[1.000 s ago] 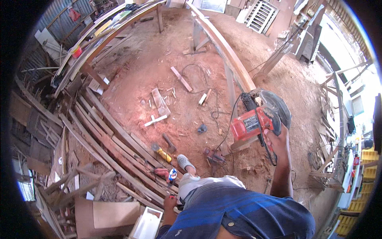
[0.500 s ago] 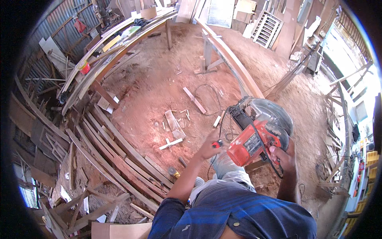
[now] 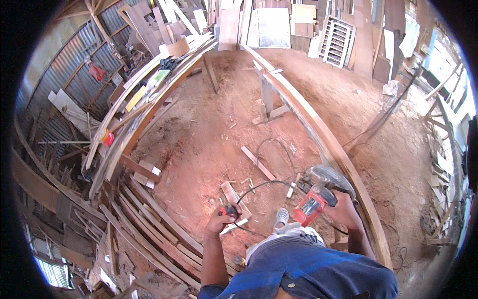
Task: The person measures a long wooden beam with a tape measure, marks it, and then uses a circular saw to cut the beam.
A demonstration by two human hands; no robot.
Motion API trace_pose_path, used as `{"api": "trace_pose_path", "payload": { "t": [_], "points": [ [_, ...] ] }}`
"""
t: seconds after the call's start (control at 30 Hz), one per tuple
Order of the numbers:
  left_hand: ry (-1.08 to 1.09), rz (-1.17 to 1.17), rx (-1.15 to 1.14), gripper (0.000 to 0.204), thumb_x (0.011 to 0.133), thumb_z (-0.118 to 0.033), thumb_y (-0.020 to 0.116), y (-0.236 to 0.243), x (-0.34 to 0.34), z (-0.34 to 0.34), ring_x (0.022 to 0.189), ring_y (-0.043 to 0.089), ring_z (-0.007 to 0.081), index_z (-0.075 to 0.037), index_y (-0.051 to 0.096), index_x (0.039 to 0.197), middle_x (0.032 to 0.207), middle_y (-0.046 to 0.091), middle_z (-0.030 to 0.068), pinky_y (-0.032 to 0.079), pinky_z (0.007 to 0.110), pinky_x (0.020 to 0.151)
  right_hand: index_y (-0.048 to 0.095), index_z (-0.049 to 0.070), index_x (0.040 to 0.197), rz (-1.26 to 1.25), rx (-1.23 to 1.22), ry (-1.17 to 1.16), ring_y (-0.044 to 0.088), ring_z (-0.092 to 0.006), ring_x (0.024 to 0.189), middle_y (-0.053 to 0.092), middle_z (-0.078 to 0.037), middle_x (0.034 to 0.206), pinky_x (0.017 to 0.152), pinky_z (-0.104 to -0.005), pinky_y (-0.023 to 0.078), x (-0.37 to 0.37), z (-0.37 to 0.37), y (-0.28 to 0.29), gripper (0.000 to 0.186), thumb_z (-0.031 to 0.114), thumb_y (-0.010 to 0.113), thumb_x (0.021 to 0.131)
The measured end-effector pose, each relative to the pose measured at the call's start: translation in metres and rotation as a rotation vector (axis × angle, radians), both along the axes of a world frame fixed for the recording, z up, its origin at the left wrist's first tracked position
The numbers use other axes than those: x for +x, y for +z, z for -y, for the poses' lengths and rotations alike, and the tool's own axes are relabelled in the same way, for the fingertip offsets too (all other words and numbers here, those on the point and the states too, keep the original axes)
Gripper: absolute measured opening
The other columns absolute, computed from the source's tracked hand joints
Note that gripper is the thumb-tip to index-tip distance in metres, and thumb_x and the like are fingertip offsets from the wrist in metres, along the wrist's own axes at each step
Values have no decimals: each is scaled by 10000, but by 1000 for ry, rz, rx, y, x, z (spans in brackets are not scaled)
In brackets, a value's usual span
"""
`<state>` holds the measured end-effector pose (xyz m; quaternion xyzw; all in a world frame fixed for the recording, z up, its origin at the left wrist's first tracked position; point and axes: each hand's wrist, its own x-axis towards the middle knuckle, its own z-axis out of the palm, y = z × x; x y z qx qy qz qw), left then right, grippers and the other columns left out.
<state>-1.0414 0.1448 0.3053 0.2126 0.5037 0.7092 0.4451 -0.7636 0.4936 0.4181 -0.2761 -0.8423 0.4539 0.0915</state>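
Note:
My right hand [image 3: 342, 210] is wrapped round the handle of a red circular saw [image 3: 309, 207] with a clear-grey blade guard. The saw is low beside my right leg, overlapping the near part of a long wooden beam [image 3: 343, 153]; whether it touches the beam I cannot tell. Out to the left, my left hand [image 3: 218, 221] is closed round a small red-and-black tape measure [image 3: 229, 211]. A black power cord [image 3: 266, 183] loops across the view between the tape measure and the saw.
Wood offcuts [image 3: 258, 163] lie on the dusty floor ahead. Long planks [image 3: 149, 219] are stacked at the left, below a bench [image 3: 130, 130] loaded with boards and a red tub [image 3: 105, 137]. Panels [image 3: 274, 27] lean along the far wall. Scrap timber [image 3: 442, 174] lines the right side.
My left hand has moved left, away from the saw, with the tape measure. My right hand has lowered the saw beside the beam. The view has tilted up toward the far wall.

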Motion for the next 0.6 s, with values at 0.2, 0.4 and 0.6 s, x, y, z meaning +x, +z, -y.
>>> {"api": "trace_pose_path", "payload": {
  "t": [0.2, 0.4, 0.6],
  "points": [
    [335, -163, 35, 469, 611, -161, 792, 109, -103, -36, 861, 690, 225, 49, 676, 1014, 977, 688, 142, 566, 331, 803, 697, -14, 1130, 20, -59, -119, 700, -205, 899, 743, -170, 957, 841, -372, 542, -79, -71, -54, 342, 138, 751, 829],
    [337, -472, 39, 486, 604, -180, 790, 161, -222, -57, 861, 688, 254, 75, 676, 1002, 965, 685, 173, 558, 357, 796, 695, -20, 1164, -98, -182, -276, 683, -169, 926, 748, -115, 983, 880, -349, 534, -164, -111, -65, 365, 87, 740, 819],
    [173, -613, 51, 424, 589, -179, 756, 161, -385, -135, 832, 661, 215, 64, 684, 930, 926, 680, 157, 501, 316, 755, 695, -21, 1182, -34, -165, -375, 681, -175, 941, 744, -121, 999, 905, -359, 531, -289, -143, -60, 413, 76, 724, 781]
  ]
}}
